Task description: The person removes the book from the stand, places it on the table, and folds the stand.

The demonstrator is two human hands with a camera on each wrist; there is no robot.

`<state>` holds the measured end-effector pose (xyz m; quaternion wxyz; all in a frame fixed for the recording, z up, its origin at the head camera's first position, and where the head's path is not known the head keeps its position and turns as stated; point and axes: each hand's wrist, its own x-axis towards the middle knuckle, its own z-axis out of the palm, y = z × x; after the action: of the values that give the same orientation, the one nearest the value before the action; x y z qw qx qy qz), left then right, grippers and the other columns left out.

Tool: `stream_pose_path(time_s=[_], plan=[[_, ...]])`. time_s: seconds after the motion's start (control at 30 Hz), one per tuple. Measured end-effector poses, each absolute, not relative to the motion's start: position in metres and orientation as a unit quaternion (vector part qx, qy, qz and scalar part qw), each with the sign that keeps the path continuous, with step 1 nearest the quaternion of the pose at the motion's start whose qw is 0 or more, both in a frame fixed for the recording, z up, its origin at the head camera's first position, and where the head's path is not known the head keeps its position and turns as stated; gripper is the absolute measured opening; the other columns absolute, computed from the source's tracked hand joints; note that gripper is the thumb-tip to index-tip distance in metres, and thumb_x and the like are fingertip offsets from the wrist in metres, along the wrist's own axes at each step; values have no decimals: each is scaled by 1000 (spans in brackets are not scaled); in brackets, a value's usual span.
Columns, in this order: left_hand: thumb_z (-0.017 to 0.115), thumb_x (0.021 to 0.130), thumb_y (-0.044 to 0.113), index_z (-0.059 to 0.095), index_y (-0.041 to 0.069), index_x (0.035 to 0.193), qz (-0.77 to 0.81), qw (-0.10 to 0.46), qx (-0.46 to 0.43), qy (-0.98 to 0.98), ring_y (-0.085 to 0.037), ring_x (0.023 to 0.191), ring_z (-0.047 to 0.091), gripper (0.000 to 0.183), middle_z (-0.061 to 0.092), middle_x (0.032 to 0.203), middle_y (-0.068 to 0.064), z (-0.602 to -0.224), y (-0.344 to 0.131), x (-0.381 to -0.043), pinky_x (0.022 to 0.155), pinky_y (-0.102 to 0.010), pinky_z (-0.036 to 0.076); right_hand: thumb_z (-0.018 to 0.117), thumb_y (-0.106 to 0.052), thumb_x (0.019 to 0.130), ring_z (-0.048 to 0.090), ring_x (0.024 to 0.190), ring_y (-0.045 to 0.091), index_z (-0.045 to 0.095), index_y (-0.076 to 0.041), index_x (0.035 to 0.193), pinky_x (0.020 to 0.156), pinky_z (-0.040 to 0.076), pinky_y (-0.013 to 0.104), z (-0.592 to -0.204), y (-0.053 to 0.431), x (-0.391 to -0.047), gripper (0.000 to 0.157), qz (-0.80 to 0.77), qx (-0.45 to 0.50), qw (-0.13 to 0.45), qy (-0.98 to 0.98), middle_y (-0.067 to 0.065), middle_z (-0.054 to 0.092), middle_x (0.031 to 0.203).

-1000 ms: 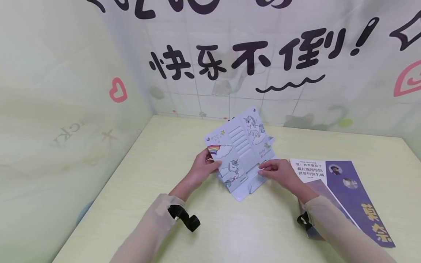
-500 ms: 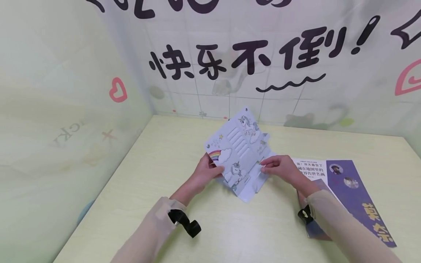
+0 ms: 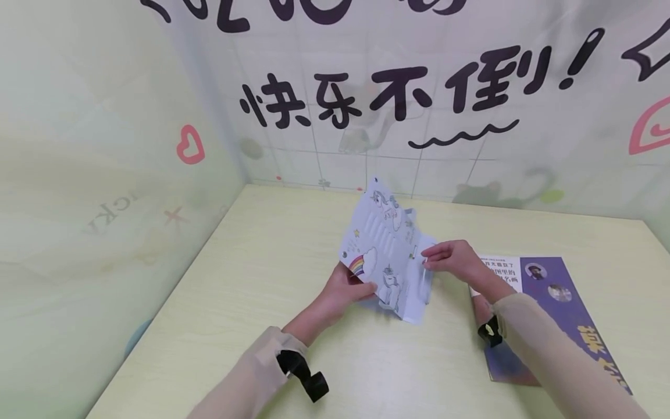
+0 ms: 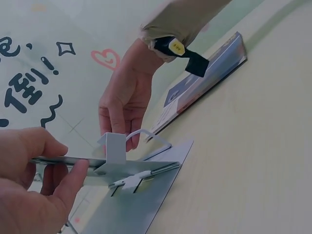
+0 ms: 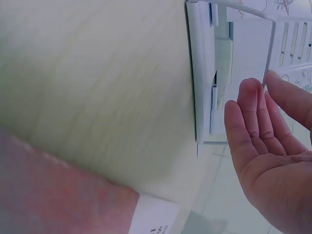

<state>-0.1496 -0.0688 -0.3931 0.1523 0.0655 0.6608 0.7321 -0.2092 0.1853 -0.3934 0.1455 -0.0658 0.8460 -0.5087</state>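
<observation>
A white book stand (image 3: 379, 241) printed with unicorns, a rainbow and clouds is tilted above the table, its slotted back panel leaning over a base plate (image 4: 161, 195). My left hand (image 3: 340, 294) grips the panel's near left edge, thumb on the printed face; in the left wrist view, that hand (image 4: 36, 170) pinches the panel's edge. At the stand's front, my right hand (image 3: 452, 262) holds the thin wire page holder (image 5: 269, 53) between thumb and fingers, as the right hand (image 5: 273, 141) in the right wrist view shows. The stand's underside is partly hidden.
Flat on the table, to the right, lies a purple and white book (image 3: 546, 297), partly under my right forearm. A printed backdrop (image 3: 335, 151) stands behind the table, and another sheet (image 3: 131, 192) rises along the left.
The stand has turned counterclockwise in the head view, its top corner shifting left and its base shifting right. My left hand has moved right and slightly nearer; my right hand has edged right.
</observation>
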Motion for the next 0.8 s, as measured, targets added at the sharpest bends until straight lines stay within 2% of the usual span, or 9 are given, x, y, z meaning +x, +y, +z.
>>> stream_pose_path(time_s=[0.3,0.47,0.63,0.8], plan=[[63,77,-5,37,0,127,746,116,56,654,-18,96,54,57,53,114,-16,-397,-45,-135,78,-25,49,67,-1,80,62,80,12,58,14,110,77,52,26,-390,191,-216,35,-507,-70,142,847,14,67,90],[66,77,0,38,5,130,724,107,63,678,-19,98,53,60,53,116,-12,-397,-41,-133,81,-25,47,68,-5,82,63,84,16,58,11,113,81,52,29,-389,194,-215,36,-501,-64,144,851,16,66,95],[71,75,4,41,12,130,661,140,104,730,-19,97,54,63,54,112,-6,-390,-57,-141,83,-30,47,67,-7,82,60,86,21,58,10,113,77,51,25,-385,198,-210,36,-470,-94,137,867,15,65,95],[64,76,-8,43,1,120,648,169,107,735,-26,99,56,49,52,113,-14,-369,-81,-160,84,-33,50,66,-7,83,60,84,23,60,9,109,72,52,25,-374,199,-197,31,-429,-153,95,885,13,65,93]])
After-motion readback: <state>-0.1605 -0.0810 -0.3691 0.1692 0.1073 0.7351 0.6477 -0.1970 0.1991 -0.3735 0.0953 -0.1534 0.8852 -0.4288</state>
